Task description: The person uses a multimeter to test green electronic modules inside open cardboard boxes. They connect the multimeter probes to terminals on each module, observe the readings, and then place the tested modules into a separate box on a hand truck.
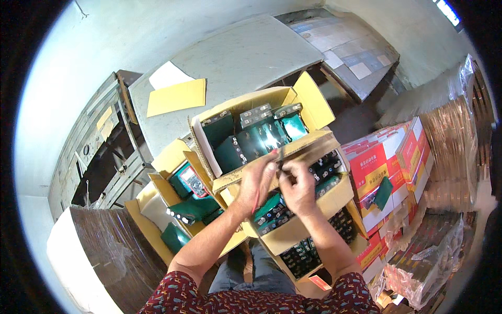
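My left hand [257, 180] is closed over the near box edge, with a thin red test lead [256, 201] running along its wrist and a red tip at its fingers. Close beside it my right hand [298, 189] is pinched around a dark, blurred, thin probe-like piece [281, 158]. Beyond both hands, an open cardboard box [246, 99] holds several green blocks [254, 140] with metal terminals. Under the hands another open carton [286, 239] contains similar blocks. To the left, a multimeter [194, 181] with a red rim lies on green blocks in a carton.
Behind the boxes stands a grey table [225, 52] with a yellow cardboard piece [177, 98]. Red and white cartons [374, 170] are stacked at right, near flattened cardboard [447, 146] and clear plastic wrap [436, 251]. More flattened cardboard [112, 246] stands at lower left.
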`<state>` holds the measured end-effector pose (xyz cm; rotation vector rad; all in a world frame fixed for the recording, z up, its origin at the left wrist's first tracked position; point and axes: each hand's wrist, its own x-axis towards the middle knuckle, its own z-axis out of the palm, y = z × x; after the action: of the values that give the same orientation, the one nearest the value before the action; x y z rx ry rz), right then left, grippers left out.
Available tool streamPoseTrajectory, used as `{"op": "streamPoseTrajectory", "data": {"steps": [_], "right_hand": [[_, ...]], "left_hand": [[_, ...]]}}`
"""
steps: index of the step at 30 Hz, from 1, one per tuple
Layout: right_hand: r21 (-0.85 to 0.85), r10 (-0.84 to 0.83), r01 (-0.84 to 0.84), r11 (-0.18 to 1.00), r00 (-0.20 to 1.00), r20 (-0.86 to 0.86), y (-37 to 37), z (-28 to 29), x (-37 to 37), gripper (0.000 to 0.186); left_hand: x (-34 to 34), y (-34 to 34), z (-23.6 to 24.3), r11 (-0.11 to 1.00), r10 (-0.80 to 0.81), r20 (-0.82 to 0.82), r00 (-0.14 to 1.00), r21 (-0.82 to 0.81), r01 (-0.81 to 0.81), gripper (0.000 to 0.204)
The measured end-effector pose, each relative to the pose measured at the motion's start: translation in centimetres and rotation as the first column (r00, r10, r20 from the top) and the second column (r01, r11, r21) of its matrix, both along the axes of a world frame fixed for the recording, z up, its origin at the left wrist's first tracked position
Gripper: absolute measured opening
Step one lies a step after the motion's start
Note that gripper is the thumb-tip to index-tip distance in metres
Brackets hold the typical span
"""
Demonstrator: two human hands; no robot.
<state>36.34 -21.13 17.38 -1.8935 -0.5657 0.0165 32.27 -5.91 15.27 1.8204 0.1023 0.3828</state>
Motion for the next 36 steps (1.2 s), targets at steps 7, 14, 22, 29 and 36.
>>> {"op": "streamPoseTrajectory", "data": {"steps": [7,14,22,29,36], "right_hand": [[0.645,0.298,0.078,0.760,0.840,-0.453,6.0,-1.6,13.2,0.045],[0.227,0.046,0.020,0.974,0.958,-0.282,8.8,-9.7,17.7,0.042],[0.231,-0.097,0.205,0.951,0.908,-0.407,9.5,-15.4,17.2,0.028],[0.239,-0.101,0.207,0.949,0.916,-0.389,8.5,-17.3,16.6,0.026],[0.193,-0.087,0.169,0.967,0.924,-0.372,8.1,-17.8,16.7,0.025]], "left_hand": [[6.6,6.7,-7.9,0.929,0.363,0.050,0.931,-0.097,-0.357,0.034],[6.6,3.9,-11.3,0.945,0.323,-0.177,0.930,-0.002,-0.328,0.030],[8.9,5.5,-14.6,0.882,0.453,-0.046,0.890,0.166,-0.440,0.034],[9.1,5.0,-13.1,0.935,0.351,-0.189,0.917,0.020,-0.354,0.046],[9.0,5.1,-12.2,0.936,0.339,-0.252,0.907,-0.010,-0.352,0.041]]}}
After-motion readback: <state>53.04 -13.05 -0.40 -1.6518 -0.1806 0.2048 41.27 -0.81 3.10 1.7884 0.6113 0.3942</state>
